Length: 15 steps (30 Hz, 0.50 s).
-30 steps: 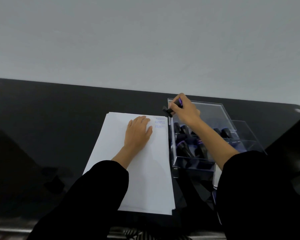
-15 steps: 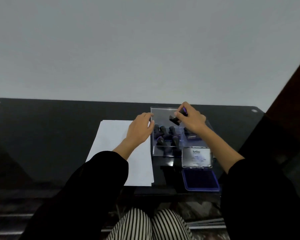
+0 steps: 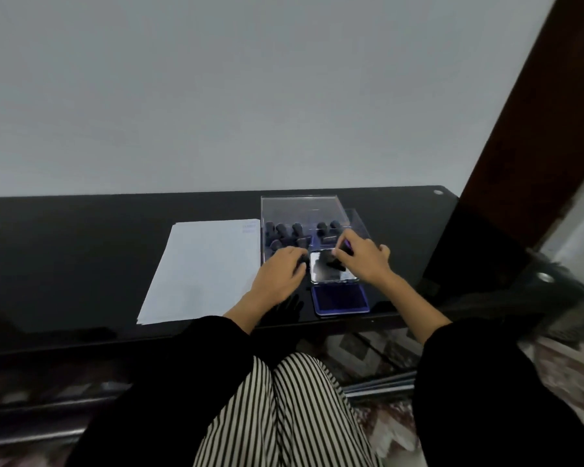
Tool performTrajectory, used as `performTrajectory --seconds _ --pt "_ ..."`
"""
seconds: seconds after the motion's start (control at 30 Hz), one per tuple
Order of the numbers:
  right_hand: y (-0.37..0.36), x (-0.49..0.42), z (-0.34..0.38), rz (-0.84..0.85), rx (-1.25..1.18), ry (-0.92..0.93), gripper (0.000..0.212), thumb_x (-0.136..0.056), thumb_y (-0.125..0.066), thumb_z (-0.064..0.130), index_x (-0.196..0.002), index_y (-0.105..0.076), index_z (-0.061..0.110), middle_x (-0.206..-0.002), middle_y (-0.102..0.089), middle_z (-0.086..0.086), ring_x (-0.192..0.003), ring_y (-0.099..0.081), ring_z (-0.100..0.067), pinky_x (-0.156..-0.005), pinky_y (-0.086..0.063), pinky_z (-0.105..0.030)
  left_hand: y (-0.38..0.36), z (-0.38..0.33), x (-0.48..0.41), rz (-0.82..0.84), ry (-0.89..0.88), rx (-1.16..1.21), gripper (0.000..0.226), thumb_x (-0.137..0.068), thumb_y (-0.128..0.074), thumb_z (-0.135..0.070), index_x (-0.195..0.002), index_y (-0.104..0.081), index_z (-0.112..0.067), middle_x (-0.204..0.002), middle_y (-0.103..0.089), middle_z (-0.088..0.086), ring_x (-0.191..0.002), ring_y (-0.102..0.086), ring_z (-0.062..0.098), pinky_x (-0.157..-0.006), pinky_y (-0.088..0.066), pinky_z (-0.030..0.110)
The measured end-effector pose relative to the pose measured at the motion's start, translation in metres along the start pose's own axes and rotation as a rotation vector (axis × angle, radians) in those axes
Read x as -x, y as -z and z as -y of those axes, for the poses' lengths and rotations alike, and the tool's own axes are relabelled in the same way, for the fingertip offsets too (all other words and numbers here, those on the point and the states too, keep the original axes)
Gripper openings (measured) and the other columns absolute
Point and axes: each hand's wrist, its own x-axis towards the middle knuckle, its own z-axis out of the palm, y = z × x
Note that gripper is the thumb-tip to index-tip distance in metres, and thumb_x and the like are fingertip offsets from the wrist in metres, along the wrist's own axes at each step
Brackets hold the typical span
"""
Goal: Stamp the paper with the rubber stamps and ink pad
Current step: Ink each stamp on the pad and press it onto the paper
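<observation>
Nearest me, past my striped trousers (image 3: 284, 416), the ink pad (image 3: 339, 299) lies open at the front edge of the black surface (image 3: 81, 264). Its purple face is up and its lid (image 3: 321, 273) is tipped back, so I judge it is set there to be close under my right hand (image 3: 368, 261). That hand hovers just above the lid, and its fingers (image 3: 348, 237) are pressed together in a pinch on a small dark rubber stamp (image 3: 346, 249) with a purple part showing; it looks about ready to be inked. My left hand (image 3: 277, 279) sits just beside the lid's left edge, its fingers (image 3: 299, 261) bent downward. I cannot tell whether they touch the lid or hold anything, though steadying the pad seems the likely reason for being there. Behind both hands stands the clear box (image 3: 300, 207) with the other stamps (image 3: 280, 230) upright inside, within easy reach. The paper (image 3: 203, 267) lies flat to the left, touching the box's side, with faint blue marks (image 3: 249, 228) at its far right corner, so there is plenty of room left to stamp.
</observation>
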Motion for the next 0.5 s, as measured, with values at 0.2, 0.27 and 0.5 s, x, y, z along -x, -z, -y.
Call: performTrajectory --seconds 0.2,0.27,0.5 --pt "-0.026 0.020 -0.020 0.066 0.154 0.017 0.011 -0.095 -0.046 0.032 -0.097 -0.047 0.021 -0.100 -0.061 -0.002 -0.113 -0.050 -0.026 -0.109 -0.018 -0.053 -0.041 -0.002 0.026 -0.002 -0.025 -0.007 0.037 -0.096 -0.042 -0.014 -0.132 -0.047 -0.008 -0.132 -0.052 0.006 -0.123 -0.046 0.018 -0.104 -0.033 0.025" --pt "-0.033 0.023 -0.020 0.062 0.190 0.043 0.014 -0.095 -0.047 0.032 -0.102 -0.050 0.020 -0.102 -0.063 -0.002 -0.114 -0.049 -0.025 -0.110 -0.016 -0.054 -0.052 0.002 0.030 0.017 -0.003 -0.035 0.041 -0.097 -0.040 -0.015 -0.137 -0.041 -0.010 -0.138 -0.047 0.005 -0.130 -0.040 0.019 -0.110 -0.029 0.027" --pt "-0.047 0.029 -0.018 0.018 0.327 0.140 0.014 -0.096 -0.045 0.030 -0.104 -0.048 0.019 -0.107 -0.065 0.002 -0.115 -0.049 -0.023 -0.111 -0.013 -0.055 -0.074 0.009 0.039 0.056 0.095 -0.178 0.047 -0.101 -0.026 -0.023 -0.147 -0.023 -0.015 -0.156 -0.022 0.000 -0.145 -0.012 0.012 -0.119 -0.007 0.032"
